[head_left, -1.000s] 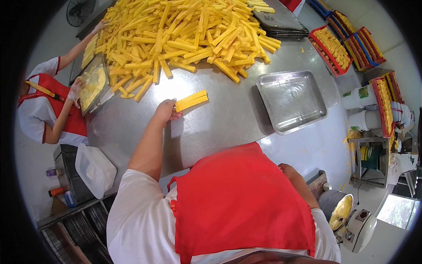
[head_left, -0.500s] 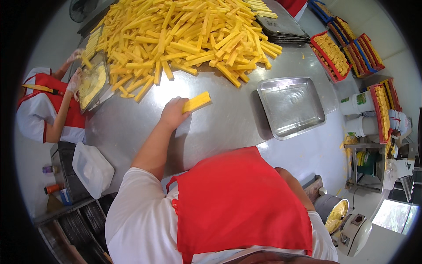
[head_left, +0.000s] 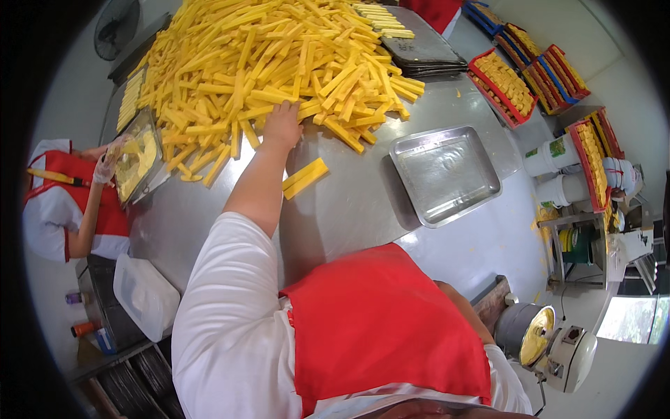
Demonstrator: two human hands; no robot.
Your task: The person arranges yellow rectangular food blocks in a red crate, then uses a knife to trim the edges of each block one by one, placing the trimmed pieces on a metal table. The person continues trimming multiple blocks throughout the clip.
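A big heap of yellow sticks (head_left: 230, 91), perhaps a cut food, covers the far part of the metal table. My left hand (head_left: 282, 127) is at its near edge, fingers curled over a yellow stick (head_left: 310, 109). What the fingertips press on is partly hidden. Closer to me, two sticks (head_left: 306, 178) lie side by side on the bare metal, apart from the heap. To their right sits a rectangular metal tray (head_left: 447, 218) with nothing in it. My right forearm (head_left: 464, 311) shows beside the red apron, while its hand is hidden.
At the left, a person in a red apron (head_left: 91, 202) works with gloved hands over a tray of yellow stuff (head_left: 150, 157). Stacked dark trays (head_left: 426, 52) stand at the far right. Beyond the table are filled crates (head_left: 502, 87), white buckets (head_left: 551, 155) and a mixer (head_left: 569, 356).
My left hand has let go of the two sticks, leaving them on the table. It has reached forward to the heap. The whole view has shifted slightly.
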